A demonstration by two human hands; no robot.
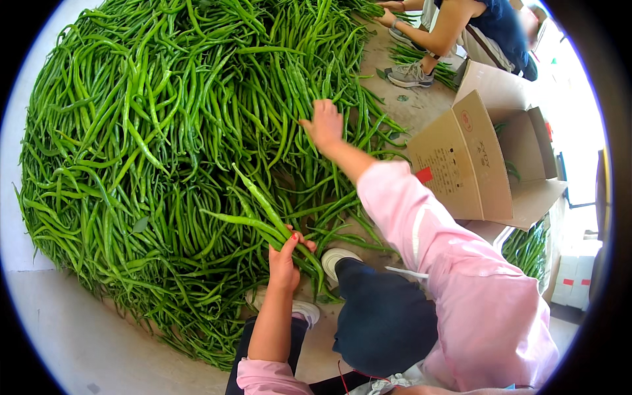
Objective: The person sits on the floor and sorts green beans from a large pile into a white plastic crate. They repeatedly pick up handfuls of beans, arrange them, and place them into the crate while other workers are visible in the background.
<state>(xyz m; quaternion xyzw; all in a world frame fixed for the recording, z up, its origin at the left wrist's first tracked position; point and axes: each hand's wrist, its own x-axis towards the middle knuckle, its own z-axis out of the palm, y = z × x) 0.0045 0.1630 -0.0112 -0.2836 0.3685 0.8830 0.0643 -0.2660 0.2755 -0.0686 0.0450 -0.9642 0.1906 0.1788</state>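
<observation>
A large heap of long green chili peppers [187,123] fills the left and middle of the head view. My left hand [288,259] is closed around several long peppers [269,210], whose tips point up and left over the heap's near edge. My right hand [327,123] reaches out over the right part of the heap, thumb apart from the fingers; no pepper shows in it. Whether it touches the peppers below is hard to tell.
An opened cardboard box [456,163] stands right of my right arm, with a few peppers inside. Bagged peppers [528,247] lie behind it. Another person [454,29] crouches at the top right, hands at the heap. White boxes [575,281] are at far right. My shoes touch the heap's near edge.
</observation>
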